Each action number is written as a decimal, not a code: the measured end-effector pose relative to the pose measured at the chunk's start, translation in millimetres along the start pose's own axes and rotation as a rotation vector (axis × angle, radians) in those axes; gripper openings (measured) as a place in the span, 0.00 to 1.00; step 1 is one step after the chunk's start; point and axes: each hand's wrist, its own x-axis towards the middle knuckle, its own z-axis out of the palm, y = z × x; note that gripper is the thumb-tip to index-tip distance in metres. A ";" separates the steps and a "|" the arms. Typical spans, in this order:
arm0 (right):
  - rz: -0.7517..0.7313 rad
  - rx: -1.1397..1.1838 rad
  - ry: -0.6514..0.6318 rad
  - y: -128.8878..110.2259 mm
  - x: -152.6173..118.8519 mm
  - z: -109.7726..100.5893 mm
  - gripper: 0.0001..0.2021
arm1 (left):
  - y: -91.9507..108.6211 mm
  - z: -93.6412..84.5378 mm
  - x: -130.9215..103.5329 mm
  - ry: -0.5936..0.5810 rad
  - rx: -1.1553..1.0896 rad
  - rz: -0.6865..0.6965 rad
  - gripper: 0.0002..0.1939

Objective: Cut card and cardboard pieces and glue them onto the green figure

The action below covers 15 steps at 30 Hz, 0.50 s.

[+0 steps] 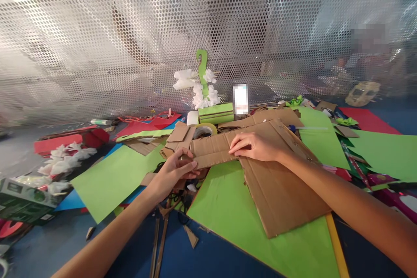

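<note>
A narrow brown cardboard strip [211, 148] is held up between both hands over the heap of materials. My left hand [179, 168] grips its left end, thumb in front and fingers curled. My right hand [249, 145] pinches the strip near its right part, fingertips pressed together on the surface. Behind and below the right hand lies a larger cardboard sheet [280, 191], which rests on a green sheet [234, 213]. A roll of tape [210, 129] sits just behind the strip.
A perforated metal screen [228, 30] stands at the back. Green paper [114, 178] and white tissue flowers [67, 158] lie left. A green hook shape [202, 69] stands behind. A blue-handled screwdriver [293, 128] and a phone [240, 99] are near the back.
</note>
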 end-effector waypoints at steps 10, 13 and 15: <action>-0.022 0.002 0.008 -3.2 0.4 -3.2 0.08 | 5.3 9.6 -4.5 0.102 -0.220 -0.070 0.23; -0.024 0.009 0.004 -3.6 1.0 -3.6 0.07 | 5.4 13.1 -3.2 0.094 -0.263 -0.128 0.17; -0.021 0.012 -0.001 -2.9 1.2 -3.6 0.08 | 7.1 17.3 -1.7 0.062 -0.272 -0.167 0.14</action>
